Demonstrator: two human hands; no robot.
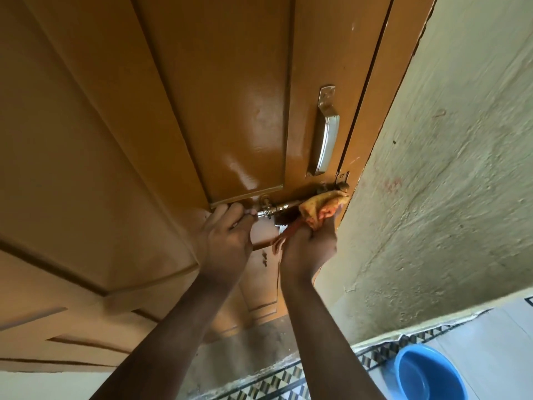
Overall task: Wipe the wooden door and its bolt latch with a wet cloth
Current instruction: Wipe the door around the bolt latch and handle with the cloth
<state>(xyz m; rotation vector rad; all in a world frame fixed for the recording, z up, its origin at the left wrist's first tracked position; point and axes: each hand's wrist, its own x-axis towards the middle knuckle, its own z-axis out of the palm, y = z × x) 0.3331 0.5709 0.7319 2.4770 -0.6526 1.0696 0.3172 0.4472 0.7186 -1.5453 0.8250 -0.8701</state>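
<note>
Landmark: bolt latch (284, 207), brass-coloured, mounted on the brown wooden door (225, 90) just below the raised panel, near the door's right edge.

Left hand (223, 236) at the left end of the bolt latch, fingers curled, fingertips pinching the shiny knob end of the rod. Back of the hand faces the camera; the thumb is hard to make out.

Right hand (310, 246) just below the right end of the bolt latch, fingers closed round a bunched wet cloth (323, 206), yellow with red-orange patches. The cloth is pressed onto the right part of the bolt latch, covering the rod there up to the door edge. A loose red strip of cloth hangs down left of the right hand, below the rod.

Metal pull handle (327, 131) just above the right end of the bolt latch, upright on the door, silver, untouched. Door panel above the bolt latch looks glossy, with bright reflections. Small metal plate under the rod, between the two hands, partly hidden.

Pale plastered wall (444, 183) right of the bolt latch, past the door frame, rough surface with faint reddish marks. Blue basin (427, 373) well below and right of the bolt latch, on the tiled floor (490, 336); contents cannot tell. Patterned black-and-white tile border (288, 379) runs along the floor beneath the door.
</note>
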